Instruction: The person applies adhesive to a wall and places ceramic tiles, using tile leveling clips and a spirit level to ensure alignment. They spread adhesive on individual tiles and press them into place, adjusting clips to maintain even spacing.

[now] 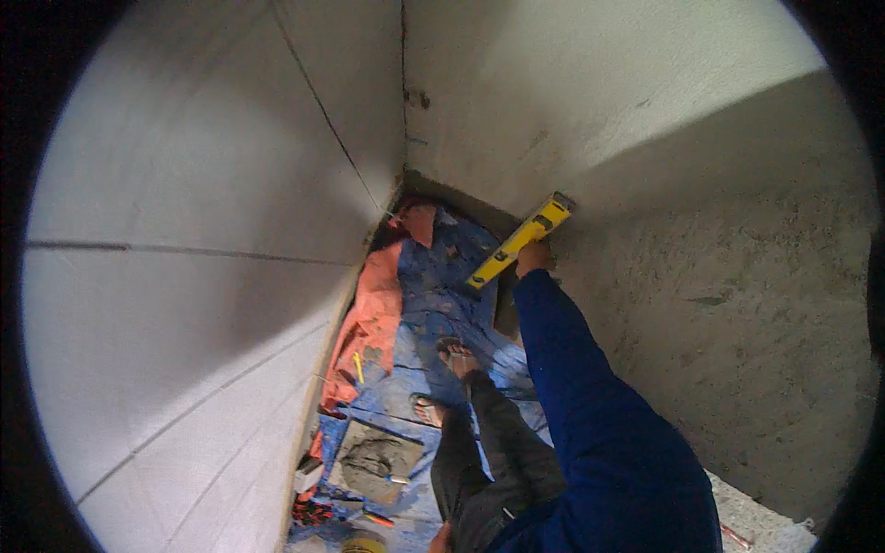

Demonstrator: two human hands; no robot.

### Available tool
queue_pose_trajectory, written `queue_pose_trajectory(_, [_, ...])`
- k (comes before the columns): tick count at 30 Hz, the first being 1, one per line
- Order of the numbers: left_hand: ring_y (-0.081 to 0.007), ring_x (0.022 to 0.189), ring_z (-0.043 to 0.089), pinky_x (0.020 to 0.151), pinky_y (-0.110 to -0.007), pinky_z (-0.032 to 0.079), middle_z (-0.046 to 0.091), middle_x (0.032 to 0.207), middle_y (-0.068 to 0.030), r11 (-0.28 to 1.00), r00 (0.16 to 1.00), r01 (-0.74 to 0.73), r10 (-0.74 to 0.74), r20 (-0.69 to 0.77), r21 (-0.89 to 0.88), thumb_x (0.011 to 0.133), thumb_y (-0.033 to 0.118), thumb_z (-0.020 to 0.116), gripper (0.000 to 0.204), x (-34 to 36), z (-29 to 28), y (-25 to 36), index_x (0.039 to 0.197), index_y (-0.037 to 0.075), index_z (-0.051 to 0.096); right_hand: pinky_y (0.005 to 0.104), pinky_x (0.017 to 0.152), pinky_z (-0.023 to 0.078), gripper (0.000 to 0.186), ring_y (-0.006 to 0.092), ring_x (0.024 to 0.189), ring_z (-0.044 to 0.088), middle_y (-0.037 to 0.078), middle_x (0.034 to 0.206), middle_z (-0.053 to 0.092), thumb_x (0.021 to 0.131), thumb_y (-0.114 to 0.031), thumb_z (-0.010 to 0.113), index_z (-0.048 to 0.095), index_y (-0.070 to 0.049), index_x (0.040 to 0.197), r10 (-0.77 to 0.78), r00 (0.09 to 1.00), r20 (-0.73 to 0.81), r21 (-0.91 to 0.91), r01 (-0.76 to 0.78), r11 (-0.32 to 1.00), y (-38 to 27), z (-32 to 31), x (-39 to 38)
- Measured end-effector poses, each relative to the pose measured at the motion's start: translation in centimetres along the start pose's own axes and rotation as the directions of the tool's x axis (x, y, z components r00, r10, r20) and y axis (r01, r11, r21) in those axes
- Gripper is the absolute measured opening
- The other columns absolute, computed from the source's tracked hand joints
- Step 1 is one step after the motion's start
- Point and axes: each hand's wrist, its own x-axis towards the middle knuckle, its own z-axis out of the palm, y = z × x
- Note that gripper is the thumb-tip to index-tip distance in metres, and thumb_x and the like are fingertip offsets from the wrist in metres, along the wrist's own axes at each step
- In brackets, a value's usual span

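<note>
"What place is this?"
"A building site: rough wall (737, 276), blue tarp (438, 290), mortar (371, 461) on a board (356, 433), a level (516, 244)."
"And at the lower edge?"
"Perhaps a bucket (364, 545), cut off."

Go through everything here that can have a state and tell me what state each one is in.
Right hand: closed around the level.
Yellow spirit level: held, slanted across the picture.
Left hand: low by the leg, mostly cut off; grip unclear.
Blue tarp: spread on the floor, wrinkled, stained.
Orange sheet: crumpled.
Mortar: heaped on a board.
Yellow bucket: cut off; contents unclear.
</note>
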Motion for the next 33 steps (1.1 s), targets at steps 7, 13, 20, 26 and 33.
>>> queue_pose_trajectory(7, [-0.0287, 0.101, 0.070, 0.081, -0.039, 0.057, 0.072, 0.114, -0.0196, 0.846, 0.935, -0.343, 0.348, 0.064, 0.409, 0.098, 0.044, 0.064, 0.057, -7.3, 1.5, 9.3, 0.134, 0.000, 0.064, 0.0528, 0.084, 0.051, 0.019, 0.0460, 0.100, 0.063, 0.024, 0.108, 0.067, 0.095, -0.007, 0.059, 0.067, 0.000, 0.110, -0.601, 0.790, 0.123, -0.336, 0.603, 0.724, -4.2, -3.2, -9.2])
queue_pose_trajectory(13, [-0.0400, 0.114, 0.062, 0.101, -0.049, 0.047, 0.068, 0.120, -0.0221, -0.068, 0.211, -0.855, 0.860, 0.465, 0.514, 0.089, 0.013, 0.076, 0.022, -13.6, 16.1, 28.0, 0.109, 0.005, 0.071, 0.0549, 0.079, 0.049, 0.015, 0.0471, 0.097, 0.062, 0.023, 0.100, 0.065, 0.091, -0.001, 0.062, 0.066, -0.002, 0.106, -0.782, 0.557, 0.281, -0.253, 0.829, 0.499, -15.2, -11.7, -19.3])
queue_pose_trajectory(20, [-0.0418, 0.114, 0.063, 0.099, -0.049, 0.049, 0.067, 0.121, -0.0225, -0.576, -0.321, -0.773, 0.716, 0.620, 0.265, 0.093, 0.023, 0.073, 0.048, -27.3, 29.2, 40.8, 0.135, 0.003, 0.061, 0.0519, 0.077, 0.050, 0.010, 0.0451, 0.088, 0.063, 0.022, 0.093, 0.065, 0.096, -0.006, 0.062, 0.065, -0.002, 0.105, -0.876, 0.461, 0.143, 0.023, 0.883, 0.468, -34.3, -21.1, -31.7])
queue_pose_trajectory(26, [-0.0408, 0.111, 0.068, 0.095, -0.042, 0.053, 0.068, 0.122, -0.0273, -0.349, -0.035, -0.901, 0.651, 0.758, 0.258, 0.099, 0.019, 0.066, 0.048, -34.9, 28.9, 43.7, 0.140, -0.003, 0.055, 0.0410, 0.082, 0.054, 0.033, 0.0323, 0.092, 0.070, 0.018, 0.103, 0.072, 0.098, -0.016, 0.067, 0.064, -0.005, 0.129, -0.913, 0.376, 0.160, 0.297, 0.864, 0.407, -42.4, -25.5, -40.5])
queue_pose_trajectory(33, [-0.0374, 0.112, 0.068, 0.097, -0.042, 0.053, 0.069, 0.123, -0.0236, -0.305, -0.217, -0.951, 0.520, 0.826, -0.058, 0.099, 0.013, 0.064, 0.046, -44.4, 30.8, 47.5, 0.142, -0.003, 0.054, 0.0367, 0.089, 0.055, 0.051, 0.0241, 0.096, 0.071, 0.015, 0.114, 0.074, 0.098, -0.021, 0.071, 0.055, -0.006, 0.145, -0.793, 0.240, 0.561, 0.429, 0.735, 0.526, -40.0, -26.4, -41.5])
